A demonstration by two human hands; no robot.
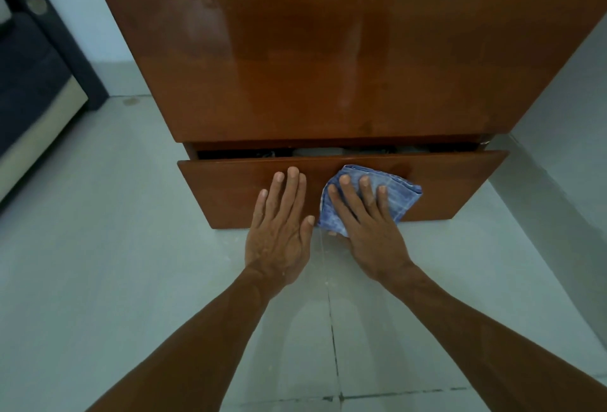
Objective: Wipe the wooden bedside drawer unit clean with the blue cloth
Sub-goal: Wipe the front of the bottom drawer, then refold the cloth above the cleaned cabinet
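Both flat palms, blue cloth [371,198] under right hand [368,231]

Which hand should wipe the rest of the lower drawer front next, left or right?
Right. The right hand already presses the blue cloth flat on the lower drawer front. The left hand lies bare beside it, better suited to steady the slightly open drawer.

Drawer unit [328,56]: glossy reddish-brown wood, standing on the pale tiled floor, its tall upper front shut.
Bottom drawer [230,194]: stood slightly pulled out, a dark gap showing along its top edge.
Blue cloth [399,193]: folded, faded blue with pale streaks, lay pressed flat against the bottom drawer's front, right of centre.
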